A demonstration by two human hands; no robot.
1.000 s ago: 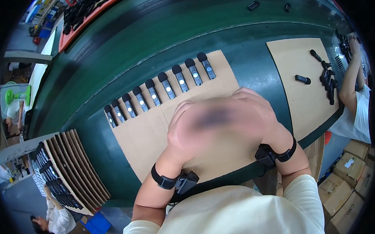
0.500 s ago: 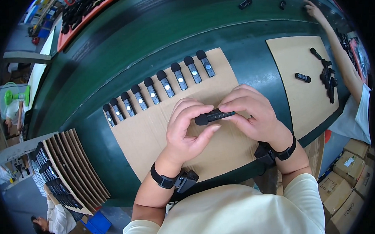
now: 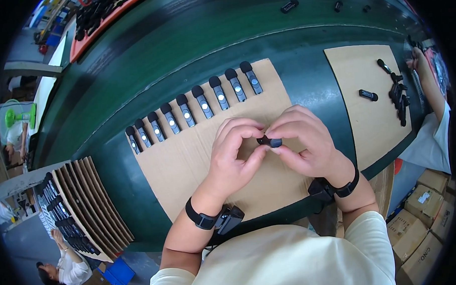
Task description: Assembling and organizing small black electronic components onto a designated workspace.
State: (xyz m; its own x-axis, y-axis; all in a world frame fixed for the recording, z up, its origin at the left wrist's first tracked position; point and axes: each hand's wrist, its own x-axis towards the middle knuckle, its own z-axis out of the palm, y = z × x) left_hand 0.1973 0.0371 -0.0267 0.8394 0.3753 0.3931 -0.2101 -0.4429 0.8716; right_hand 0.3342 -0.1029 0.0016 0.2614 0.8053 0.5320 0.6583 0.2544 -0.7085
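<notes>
Between the fingertips of my left hand [image 3: 236,151] and my right hand [image 3: 307,141] is a small black clip-on microphone [image 3: 274,142]. Both hands pinch it from opposite sides, just above a cardboard sheet [image 3: 188,166]. It now lies turned, so little of its body shows and my fingers cover parts of it. Along the far edge of the sheet, several similar microphones [image 3: 202,102] with black foam tips form a slanting row, foam ends pointing away from me.
A second cardboard sheet [image 3: 368,132] at right carries a loose microphone [image 3: 368,95] and a cluster of black parts [image 3: 400,100]. More black pieces [image 3: 289,6] ride on the green belt [image 3: 184,38]. Stacked cardboard layers [image 3: 97,202] stand at left. A co-worker's arm [image 3: 429,80] is at far right.
The microphone has turned in my fingers and my left hand has shifted slightly right. Pieces on the belt have slid left, another has appeared, and the co-worker's hand has drawn back toward the right.
</notes>
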